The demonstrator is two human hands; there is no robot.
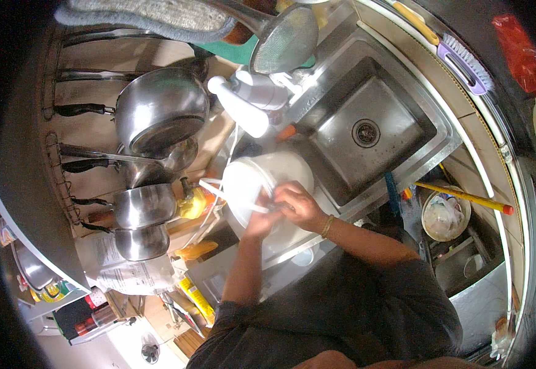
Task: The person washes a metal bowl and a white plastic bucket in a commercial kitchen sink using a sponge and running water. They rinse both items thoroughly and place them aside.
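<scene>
My two hands meet above a pale round plastic container (291,163) on the counter left of the sink. A narrow white strip (235,196) runs from the left to my left hand (264,220), whose fingers close around its end. Against those fingertips, the curled fingers of my right hand (298,203) meet; what lies between them is too blurred and covered to tell. A thin band (327,226) circles my right wrist. Just beneath the hands is a bright white round surface (245,182), overexposed and partly hidden.
The steel sink (369,97) lies to the right. A white tap-mounted fixture (245,108) and a hanging mesh strainer (288,39) are beyond. Steel pots (162,106) hang on the left. A yellow stick (461,196) juts over a bin (445,214) at lower right.
</scene>
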